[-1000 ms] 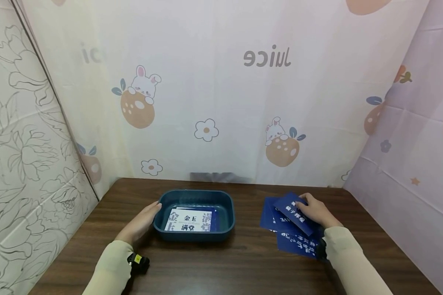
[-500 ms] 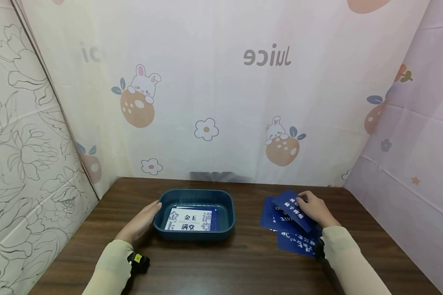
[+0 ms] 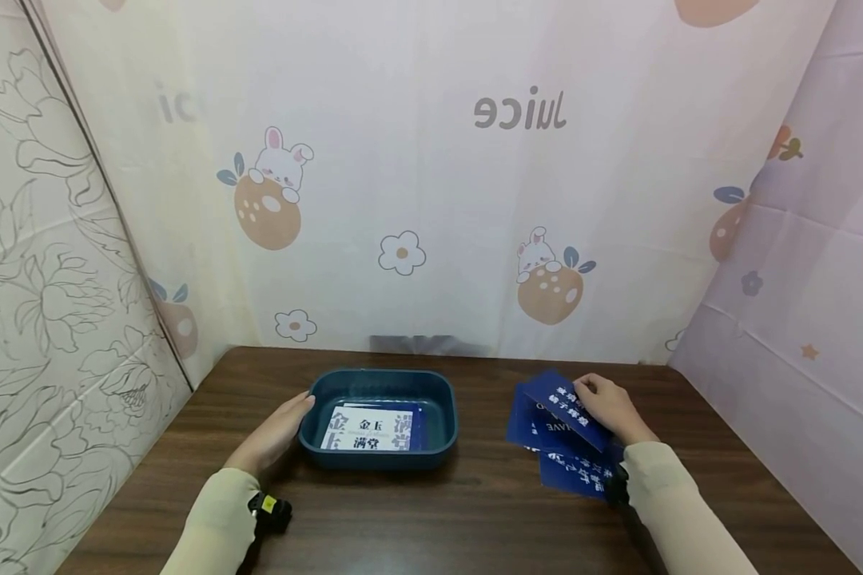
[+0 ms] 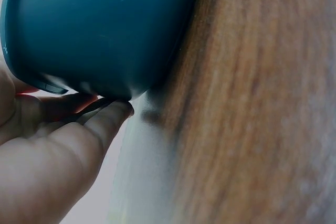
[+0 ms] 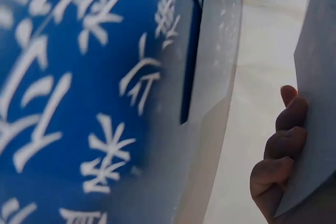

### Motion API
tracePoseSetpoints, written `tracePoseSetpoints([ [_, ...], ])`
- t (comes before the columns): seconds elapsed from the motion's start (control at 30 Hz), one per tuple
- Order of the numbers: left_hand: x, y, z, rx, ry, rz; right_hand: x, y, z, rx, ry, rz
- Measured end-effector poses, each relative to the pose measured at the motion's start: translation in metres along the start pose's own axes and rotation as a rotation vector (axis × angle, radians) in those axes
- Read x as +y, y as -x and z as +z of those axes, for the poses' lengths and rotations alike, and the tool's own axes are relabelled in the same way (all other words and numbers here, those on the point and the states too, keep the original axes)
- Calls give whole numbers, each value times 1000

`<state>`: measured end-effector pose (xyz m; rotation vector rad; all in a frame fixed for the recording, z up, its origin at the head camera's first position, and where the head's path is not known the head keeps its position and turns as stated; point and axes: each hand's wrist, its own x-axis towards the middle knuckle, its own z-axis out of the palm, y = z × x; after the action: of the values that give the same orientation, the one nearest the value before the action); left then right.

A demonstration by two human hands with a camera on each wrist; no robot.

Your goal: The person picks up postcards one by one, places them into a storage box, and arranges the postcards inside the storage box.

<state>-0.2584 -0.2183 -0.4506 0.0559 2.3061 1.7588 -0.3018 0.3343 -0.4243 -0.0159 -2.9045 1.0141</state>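
A blue card (image 3: 568, 409) with white lettering is pinched by its right edge in my right hand (image 3: 611, 409), tilted over several other blue cards (image 3: 570, 477) on the table. The right wrist view shows the curled fingertips (image 5: 286, 142) against the pale underside of the held card (image 5: 323, 103), and a printed blue card (image 5: 121, 77) lying below. My left hand (image 3: 276, 431) lies against the left side of a dark teal plastic basin (image 3: 377, 461), fingers touching its outer wall. A white card (image 3: 368, 429) with dark lettering lies in the basin on top of a blue one.
The brown wooden table (image 3: 431, 527) ends at the back against a pale patterned curtain (image 3: 431, 160). More patterned cloth (image 3: 798, 335) hangs at the right, and a flower-print cloth (image 3: 65, 319) at the left.
The right hand has shifted slightly left, sliding the pinched card up and left across the other cards. The left hand and basin have stayed put.
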Motion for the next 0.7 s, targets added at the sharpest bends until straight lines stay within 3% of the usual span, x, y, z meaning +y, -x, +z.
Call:
tracePoseSetpoints([
  [0.5, -1, 0, 0, -5, 0, -2, -45, -2, 4, -36, -91, -97],
  [0.7, 1, 1, 0, -10, -1, 0, -74, 0, 8, -23, -47, -200],
])
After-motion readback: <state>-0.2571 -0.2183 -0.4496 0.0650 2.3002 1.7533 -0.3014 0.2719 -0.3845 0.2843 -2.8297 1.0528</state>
